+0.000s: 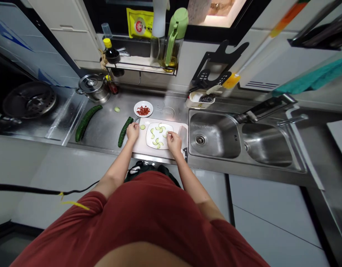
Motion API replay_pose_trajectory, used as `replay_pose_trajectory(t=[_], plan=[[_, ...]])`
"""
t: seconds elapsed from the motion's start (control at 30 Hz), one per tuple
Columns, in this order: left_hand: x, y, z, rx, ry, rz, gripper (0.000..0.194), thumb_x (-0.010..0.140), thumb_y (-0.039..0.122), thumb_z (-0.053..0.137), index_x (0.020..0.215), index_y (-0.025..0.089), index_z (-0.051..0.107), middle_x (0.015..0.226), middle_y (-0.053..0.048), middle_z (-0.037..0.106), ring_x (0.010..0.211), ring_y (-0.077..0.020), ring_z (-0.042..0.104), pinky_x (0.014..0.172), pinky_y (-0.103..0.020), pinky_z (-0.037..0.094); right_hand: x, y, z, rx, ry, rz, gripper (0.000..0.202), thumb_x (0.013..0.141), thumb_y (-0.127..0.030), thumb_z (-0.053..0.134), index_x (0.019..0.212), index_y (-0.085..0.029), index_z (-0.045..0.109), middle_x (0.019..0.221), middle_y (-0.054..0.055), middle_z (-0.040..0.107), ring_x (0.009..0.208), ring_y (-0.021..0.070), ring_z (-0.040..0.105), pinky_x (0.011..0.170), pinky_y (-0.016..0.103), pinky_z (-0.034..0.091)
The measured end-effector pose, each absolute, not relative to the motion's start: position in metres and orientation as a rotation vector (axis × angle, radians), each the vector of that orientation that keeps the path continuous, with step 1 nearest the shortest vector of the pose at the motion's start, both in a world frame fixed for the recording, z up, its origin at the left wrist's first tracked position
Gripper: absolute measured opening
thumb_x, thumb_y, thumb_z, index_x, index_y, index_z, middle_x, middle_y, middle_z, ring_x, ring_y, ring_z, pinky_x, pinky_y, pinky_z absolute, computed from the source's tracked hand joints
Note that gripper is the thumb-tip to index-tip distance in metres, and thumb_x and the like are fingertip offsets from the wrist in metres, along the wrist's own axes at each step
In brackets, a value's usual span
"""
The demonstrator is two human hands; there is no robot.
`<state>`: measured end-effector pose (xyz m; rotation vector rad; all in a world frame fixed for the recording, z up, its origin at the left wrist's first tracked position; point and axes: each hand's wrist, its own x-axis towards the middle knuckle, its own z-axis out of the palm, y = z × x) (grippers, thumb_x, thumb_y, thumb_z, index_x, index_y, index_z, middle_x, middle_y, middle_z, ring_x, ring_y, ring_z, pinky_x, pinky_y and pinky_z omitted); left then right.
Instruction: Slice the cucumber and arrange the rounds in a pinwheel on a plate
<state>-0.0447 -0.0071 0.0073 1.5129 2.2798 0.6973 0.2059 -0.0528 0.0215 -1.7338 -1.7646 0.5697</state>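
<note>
On the pale cutting board [140, 147] sits a white square plate [151, 145] with thin cucumber slices [158, 144] arranged in curved groups. At the plate's right edge my right hand [174, 142] is closed in a pinch on a cucumber slice [167, 134]. My left hand [132, 132] is curled closed over the board's left edge; what its fingers hold, if anything, is hidden. Beside it lies a cut cucumber [125, 132]. One loose round slice [142, 127] rests on the board near the left fingertips. A knife [183, 134] lies along the board's right side.
A whole cucumber [87, 122], a cucumber end [116, 109] and a small plate of red pieces [143, 109] are on the steel counter. A lidded pot [94, 89] stands back left. The double sink [215, 133] adjoins on the right. Bottles [176, 37] fill a wall shelf.
</note>
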Motion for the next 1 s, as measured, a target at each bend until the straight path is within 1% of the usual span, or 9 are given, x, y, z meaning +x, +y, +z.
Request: replay_pose_trajectory(t=[0.1,0.33,0.5,0.6,0.73,0.87,1.0], plan=[[-0.047,-0.011,0.006,1.497,2.294,0.63,0.031,0.087,0.027,0.047,0.108,0.019,0.068,0.1,-0.01,0.068,0.096,-0.0221,0.061,0.086,-0.03,0.044,0.225,-0.066,0.017,-1.74,-1.615,0.586,0.038,0.091,-0.037,0.04,0.104,-0.014,0.067,0.083,0.007,0.066,0.075,0.0189,0.058,0.075,0.028,0.044],[-0.036,-0.009,0.007,1.582,2.271,0.457,0.033,0.086,0.031,0.051,0.111,0.02,0.068,0.105,-0.014,0.066,0.102,-0.0263,0.06,0.086,-0.034,0.044,0.239,-0.09,0.014,-1.742,-1.511,0.61,0.04,0.088,-0.042,0.042,0.101,-0.016,0.069,0.076,0.005,0.064,0.072,0.0185,0.058,0.071,0.028,0.045],[-0.028,-0.003,0.007,1.641,2.297,0.351,0.035,0.085,0.033,0.052,0.115,0.02,0.066,0.113,-0.015,0.063,0.105,-0.0272,0.058,0.086,-0.034,0.045,0.24,-0.094,0.013,-1.732,-1.511,0.621,0.041,0.088,-0.043,0.042,0.101,-0.016,0.07,0.073,0.003,0.062,0.069,0.0172,0.057,0.069,0.027,0.045],[-0.026,-0.001,0.006,1.679,2.309,0.295,0.034,0.085,0.032,0.053,0.113,0.019,0.067,0.117,-0.016,0.06,0.107,-0.0286,0.056,0.087,-0.035,0.045,0.241,-0.096,0.012,-1.727,-1.506,0.644,0.042,0.088,-0.044,0.042,0.102,-0.016,0.069,0.071,0.002,0.061,0.066,0.0164,0.056,0.068,0.026,0.044],[-0.025,0.002,0.007,1.695,2.306,0.269,0.03,0.085,0.032,0.052,0.108,0.02,0.068,0.117,-0.015,0.06,0.107,-0.0275,0.055,0.087,-0.034,0.044,0.242,-0.097,0.01,-1.748,-1.496,0.683,0.042,0.087,-0.045,0.042,0.103,-0.016,0.069,0.071,0.002,0.063,0.066,0.0167,0.057,0.068,0.027,0.045],[-0.027,0.006,0.007,1.64,2.291,0.302,0.028,0.082,0.032,0.057,0.106,0.02,0.068,0.117,-0.014,0.06,0.106,-0.0262,0.056,0.085,-0.033,0.045,0.242,-0.097,0.009,-1.737,-1.484,0.697,0.04,0.086,-0.044,0.044,0.101,-0.017,0.07,0.076,0.004,0.066,0.069,0.0176,0.058,0.069,0.027,0.046],[-0.031,0.011,0.004,1.567,2.252,0.369,0.029,0.079,0.027,0.059,0.107,0.021,0.065,0.107,-0.01,0.065,0.102,-0.0227,0.058,0.085,-0.031,0.044,0.241,-0.096,0.01,-1.732,-1.495,0.691,0.04,0.087,-0.044,0.044,0.101,-0.017,0.07,0.076,0.004,0.066,0.07,0.0182,0.059,0.07,0.028,0.046]])
